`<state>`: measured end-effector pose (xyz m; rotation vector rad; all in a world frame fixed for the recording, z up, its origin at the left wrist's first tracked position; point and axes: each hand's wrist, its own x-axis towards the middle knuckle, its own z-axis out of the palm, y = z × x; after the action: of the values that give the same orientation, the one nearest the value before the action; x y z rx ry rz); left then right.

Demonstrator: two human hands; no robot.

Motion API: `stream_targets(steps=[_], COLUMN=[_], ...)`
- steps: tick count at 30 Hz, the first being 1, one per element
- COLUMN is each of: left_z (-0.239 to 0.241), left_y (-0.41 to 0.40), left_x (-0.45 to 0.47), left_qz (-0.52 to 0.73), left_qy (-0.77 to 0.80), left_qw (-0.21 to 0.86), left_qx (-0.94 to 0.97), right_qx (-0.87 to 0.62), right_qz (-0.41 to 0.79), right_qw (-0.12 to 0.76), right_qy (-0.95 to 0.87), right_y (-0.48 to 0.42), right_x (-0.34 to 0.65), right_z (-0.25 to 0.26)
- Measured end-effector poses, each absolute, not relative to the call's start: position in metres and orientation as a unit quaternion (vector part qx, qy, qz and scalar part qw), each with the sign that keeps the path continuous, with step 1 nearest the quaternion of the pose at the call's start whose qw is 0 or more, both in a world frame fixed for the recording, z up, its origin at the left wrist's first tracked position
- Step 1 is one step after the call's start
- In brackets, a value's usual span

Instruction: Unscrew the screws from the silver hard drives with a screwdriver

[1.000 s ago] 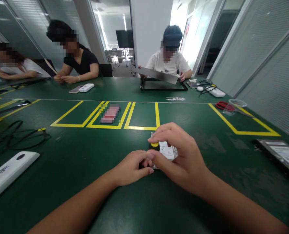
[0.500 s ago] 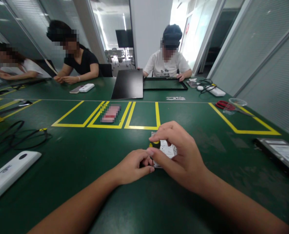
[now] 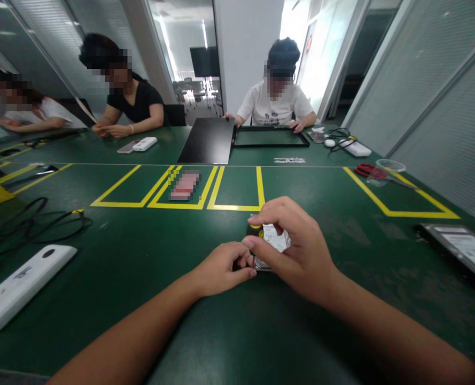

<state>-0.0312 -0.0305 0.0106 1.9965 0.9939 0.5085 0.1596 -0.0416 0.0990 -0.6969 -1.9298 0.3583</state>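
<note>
A silver hard drive (image 3: 275, 239) with a white label lies on the green table in front of me, partly covered by my hands. My right hand (image 3: 297, 248) is over it, thumb and forefinger curved around the short black-and-yellow handle of a screwdriver (image 3: 256, 231). The screwdriver's tip is hidden. My left hand (image 3: 227, 269) rests at the drive's left edge, fingers curled against it near the foot of the screwdriver. Further right lies another hard drive (image 3: 464, 250), label up.
A white power bank (image 3: 26, 289) and black cables (image 3: 32, 224) lie on the left. Yellow tape (image 3: 237, 207) marks areas ahead, one with a pink, blurred-out item (image 3: 185, 186). Red-handled scissors (image 3: 369, 171) and a clear plastic cup (image 3: 387, 170) are at right. Co-workers sit across, one holding a black frame (image 3: 271, 144).
My right thumb and forefinger have spread a little around the screwdriver handle, exposing more of it. My left hand stays at the drive. The view has shifted slightly.
</note>
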Motion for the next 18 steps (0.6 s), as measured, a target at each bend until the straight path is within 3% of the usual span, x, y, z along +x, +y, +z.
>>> stream_targets(steps=[18], left_z=[0.0123], left_y=[-0.0294], left_x=[-0.0316], left_qz=[0.21], left_qy=[0.384], left_qw=[0.422], left_qx=[0.794], right_qx=[-0.298], right_qz=[0.138], right_qw=[0.48], right_qy=[-0.813], right_y=[-0.0458], right_x=[0.1611], right_z=[0.1051])
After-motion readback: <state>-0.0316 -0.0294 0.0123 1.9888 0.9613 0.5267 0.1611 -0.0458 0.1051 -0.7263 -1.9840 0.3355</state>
